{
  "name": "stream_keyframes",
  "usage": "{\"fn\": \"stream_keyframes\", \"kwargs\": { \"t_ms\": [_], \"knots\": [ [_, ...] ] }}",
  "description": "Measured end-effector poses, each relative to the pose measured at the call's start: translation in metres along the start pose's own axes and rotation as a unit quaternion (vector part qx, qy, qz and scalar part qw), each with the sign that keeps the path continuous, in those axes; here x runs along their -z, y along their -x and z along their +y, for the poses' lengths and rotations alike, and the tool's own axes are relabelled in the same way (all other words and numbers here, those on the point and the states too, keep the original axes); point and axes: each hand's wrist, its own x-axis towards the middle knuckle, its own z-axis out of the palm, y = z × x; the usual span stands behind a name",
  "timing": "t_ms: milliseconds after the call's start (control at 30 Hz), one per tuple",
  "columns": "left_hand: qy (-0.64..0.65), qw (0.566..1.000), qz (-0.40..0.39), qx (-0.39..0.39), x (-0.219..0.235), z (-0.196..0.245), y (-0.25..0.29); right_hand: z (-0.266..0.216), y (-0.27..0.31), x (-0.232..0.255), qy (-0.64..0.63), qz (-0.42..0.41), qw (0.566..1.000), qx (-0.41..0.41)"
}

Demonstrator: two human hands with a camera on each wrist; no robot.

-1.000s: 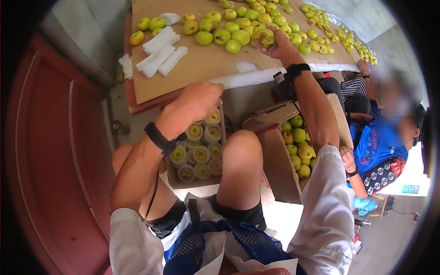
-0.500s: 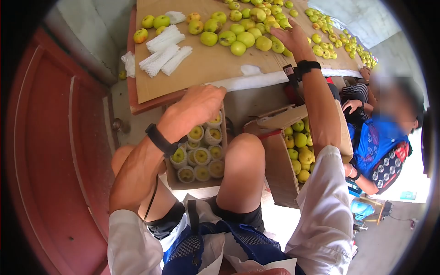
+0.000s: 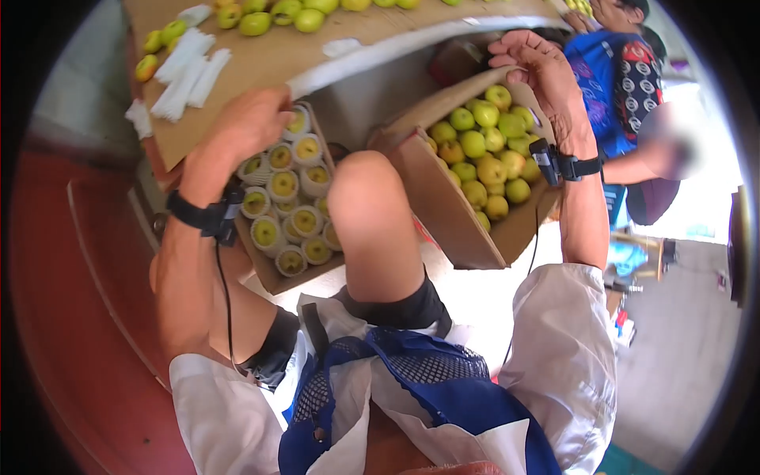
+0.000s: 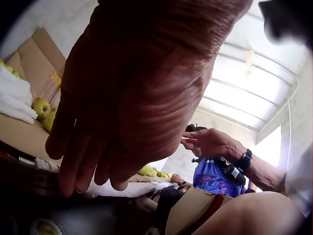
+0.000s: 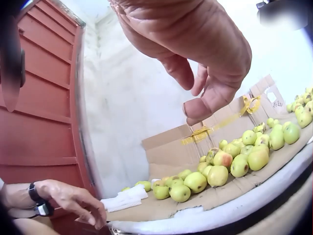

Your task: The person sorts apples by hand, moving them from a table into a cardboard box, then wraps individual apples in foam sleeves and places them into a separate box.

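My left hand (image 3: 249, 123) hangs with relaxed fingers above a cardboard box (image 3: 281, 285) at the table's front edge. Inside that box sit apples (image 3: 283, 184) in white foam nets. Nothing shows in this hand's fingers (image 4: 88, 164) in the left wrist view. My right hand (image 3: 546, 71) is over the far right rim of a second cardboard box (image 3: 435, 198), its fingers loosely bent and holding nothing. Loose yellow-green apples (image 3: 491, 170) fill this second box. More apples (image 5: 217, 175) lie on the cardboard-covered table (image 3: 261, 51), some with brown marks.
White foam nets (image 3: 186, 79) lie flat on the table's left part. My knee (image 3: 368, 190) stands between the two boxes. Another person in a blue vest (image 3: 590, 71) is at the right. A red door (image 3: 87, 301) is on the left.
My right hand held a brown-marked apple over the table, let go of it there and came back to the apple box. The head view turned right and down. My left hand stayed near the net-wrapped apples.
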Motion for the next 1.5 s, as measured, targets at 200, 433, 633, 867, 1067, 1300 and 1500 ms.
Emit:
{"fn": "stream_keyframes", "kwargs": {
  "t_ms": [200,433,633,867,1067,1300,1500],
  "knots": [
    [0.022,1.0,-0.014,-0.016,0.003,0.006,-0.003,0.065,0.045,0.041,0.291,-0.019,0.946,-0.145],
    [0.024,0.999,-0.015,-0.02,0.001,0.008,-0.002,0.127,0.035,0.057,0.606,-0.027,0.794,-0.04],
    [0.017,0.999,-0.01,-0.032,-0.001,0.005,-0.002,0.157,0.022,0.016,0.7,0.008,0.707,-0.1],
    [-0.015,1.0,-0.008,-0.017,-0.001,0.0,0.0,0.169,0.019,0.02,0.689,0.028,0.721,-0.062],
    [-0.017,1.0,-0.022,0.008,0.005,0.004,0.002,0.154,0.025,0.022,0.663,-0.002,0.747,-0.048],
    [-0.023,1.0,-0.013,-0.004,-0.002,-0.003,0.005,0.166,0.019,0.018,0.676,0.029,0.736,-0.034],
    [-0.039,0.999,-0.004,-0.022,0.001,-0.011,0.008,0.146,0.021,0.032,0.677,-0.022,0.735,-0.035]
  ]
}}
